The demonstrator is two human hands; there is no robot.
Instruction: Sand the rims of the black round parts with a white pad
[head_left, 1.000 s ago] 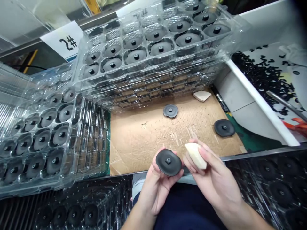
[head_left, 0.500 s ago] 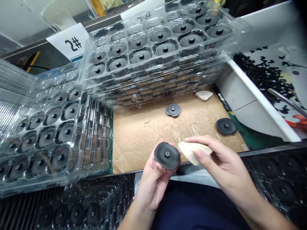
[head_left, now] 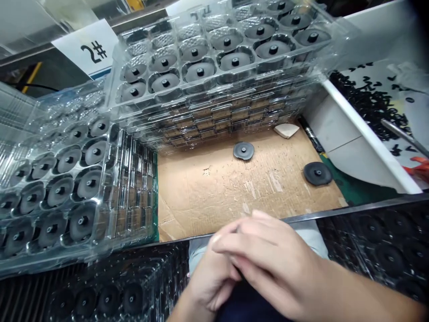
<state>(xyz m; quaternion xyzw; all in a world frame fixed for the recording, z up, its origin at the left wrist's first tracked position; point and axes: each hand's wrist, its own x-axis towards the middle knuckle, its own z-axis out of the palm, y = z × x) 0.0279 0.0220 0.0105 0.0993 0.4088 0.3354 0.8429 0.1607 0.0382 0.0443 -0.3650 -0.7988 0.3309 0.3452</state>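
My right hand [head_left: 278, 264] lies across the top of my left hand [head_left: 209, 275] at the cardboard's near edge, its fingers curled over the left. Between them, the black disc with a central stub and the cream wedge-shaped sponge, both in my hands a moment ago, are hidden. The left hand is cupped closed underneath. Beyond the hands, one dark disc [head_left: 243, 151] rests on the cardboard [head_left: 191, 192], and a second black disc [head_left: 317, 173] sits near its right edge. Another cream sponge wedge [head_left: 286, 130] lies at the back right.
Clear plastic trays [head_left: 208, 85] full of similar discs are stacked behind the cardboard. A second tray stack [head_left: 100, 197] stands at left. To the right, a white bin wall [head_left: 372, 134] borders many small black pieces [head_left: 368, 100]. A "2#" sign [head_left: 90, 49] hangs upper left.
My right hand has moved left and down onto my left hand, covering the disc. The sponge and disc have gone out of sight between the hands. The view has shifted slightly.
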